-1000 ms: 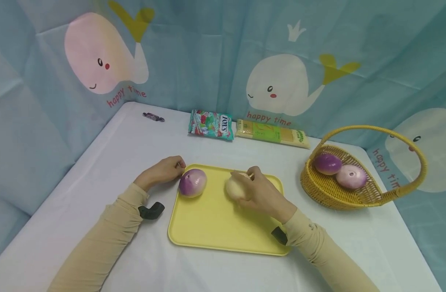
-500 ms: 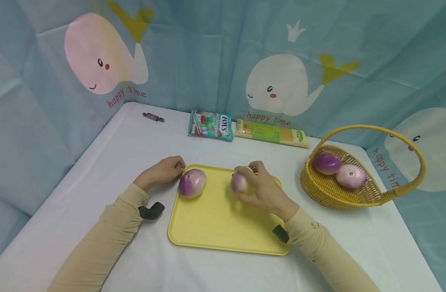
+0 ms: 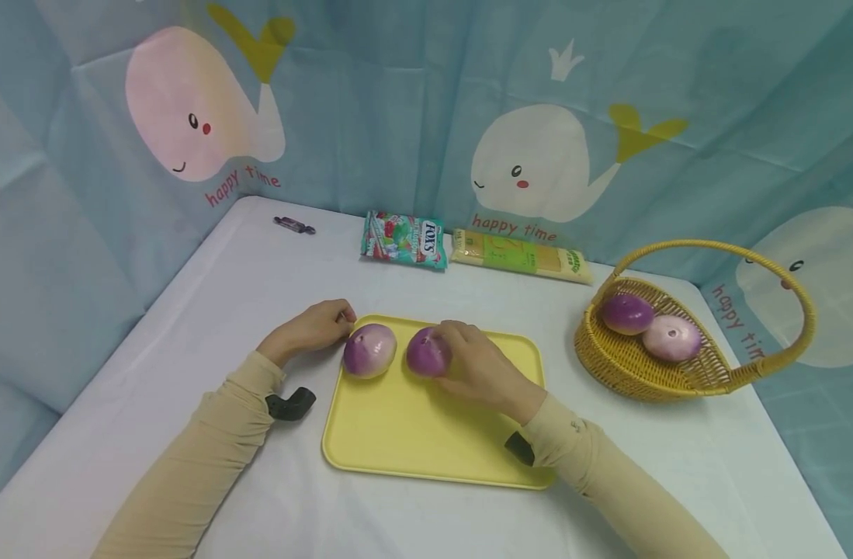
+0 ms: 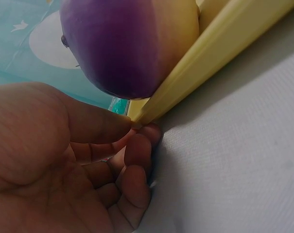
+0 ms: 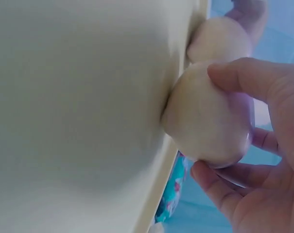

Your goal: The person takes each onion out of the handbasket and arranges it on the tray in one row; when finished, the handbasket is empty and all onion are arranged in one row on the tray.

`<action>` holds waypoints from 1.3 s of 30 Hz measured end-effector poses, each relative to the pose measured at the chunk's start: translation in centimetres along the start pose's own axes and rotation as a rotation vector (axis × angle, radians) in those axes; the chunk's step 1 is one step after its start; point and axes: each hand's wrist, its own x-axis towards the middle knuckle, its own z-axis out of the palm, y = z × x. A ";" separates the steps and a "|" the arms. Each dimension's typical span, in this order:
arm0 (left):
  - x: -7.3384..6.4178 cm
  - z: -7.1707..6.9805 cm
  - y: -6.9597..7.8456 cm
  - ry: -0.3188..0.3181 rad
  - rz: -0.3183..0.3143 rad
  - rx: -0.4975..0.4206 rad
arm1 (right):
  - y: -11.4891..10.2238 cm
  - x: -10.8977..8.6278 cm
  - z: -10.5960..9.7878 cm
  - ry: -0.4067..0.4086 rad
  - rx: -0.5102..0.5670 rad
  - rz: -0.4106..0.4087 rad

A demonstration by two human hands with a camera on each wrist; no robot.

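Note:
A yellow tray (image 3: 426, 435) lies on the table. My left hand (image 3: 314, 326) pinches its far left corner; the left wrist view shows thumb and finger meeting at the rim. One purple-and-white turnip (image 3: 370, 351) rests on the tray beside that hand. My right hand (image 3: 485, 369) grips a second turnip (image 3: 428, 353) just right of the first, purple side up. In the right wrist view, thumb and fingers are curled round this turnip's cream body (image 5: 205, 116), whose pointed bottom is at the tray surface; contact is hard to tell.
At right stands a wicker basket (image 3: 608, 365) with a tall handle, holding a purple turnip (image 3: 627, 313) and a paler turnip (image 3: 671, 338). Along the back lie a wrapped candy (image 3: 295, 224), a teal candy bag (image 3: 403, 239) and a long yellow-green packet (image 3: 521, 255). Behind hangs a blue curtain (image 3: 370, 101).
My right hand has turned the turnip from its cream side to its purple side up and moved it left, close to the other turnip. The left hand stays at the tray corner.

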 end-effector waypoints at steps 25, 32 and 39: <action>-0.2 0.0 0.0 0.005 0.002 -0.019 | -0.5 0.5 0.8 -0.043 -0.033 0.010; -0.2 0.0 -0.1 0.006 0.003 -0.011 | -0.6 0.4 0.8 -0.043 -0.015 -0.006; -0.2 0.0 0.0 0.008 0.010 -0.009 | -0.9 0.9 1.3 -0.022 -0.054 0.009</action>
